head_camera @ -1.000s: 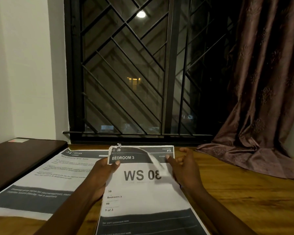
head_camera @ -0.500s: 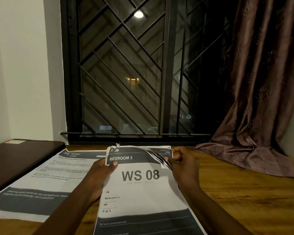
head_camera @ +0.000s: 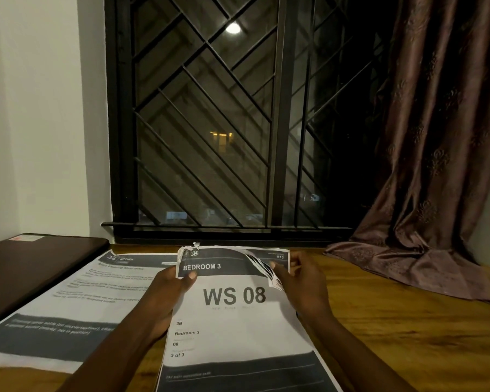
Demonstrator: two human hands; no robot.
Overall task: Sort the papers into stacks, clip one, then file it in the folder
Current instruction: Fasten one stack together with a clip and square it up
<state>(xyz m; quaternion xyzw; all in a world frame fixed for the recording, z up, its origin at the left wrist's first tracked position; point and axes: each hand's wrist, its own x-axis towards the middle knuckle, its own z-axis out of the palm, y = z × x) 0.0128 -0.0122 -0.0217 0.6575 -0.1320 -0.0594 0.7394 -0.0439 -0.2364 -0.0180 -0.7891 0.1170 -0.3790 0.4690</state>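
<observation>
A stack of printed papers [head_camera: 238, 329] lies in front of me; its top sheet reads "BEDROOM 3" and "WS 08". My left hand [head_camera: 167, 292] grips the stack's upper left part, thumb on the dark header. My right hand [head_camera: 303, 281] pinches the curled upper right corners of several sheets, fanned up off the stack. The stack's top left corner is torn and crumpled. A second paper [head_camera: 68, 312] headed "KITCHEN" lies flat to the left. A dark brown folder [head_camera: 34, 267] lies closed at the far left.
The wooden table [head_camera: 393, 335] extends to the right of the papers. A brown curtain [head_camera: 408, 258] pools on the table's far right. A barred window [head_camera: 224, 123] stands just behind the table, with a white wall at the left.
A lifted sheet that showed its back side a second ago has come down. My right hand now pinches the fanned corners of several sheets at the upper right.
</observation>
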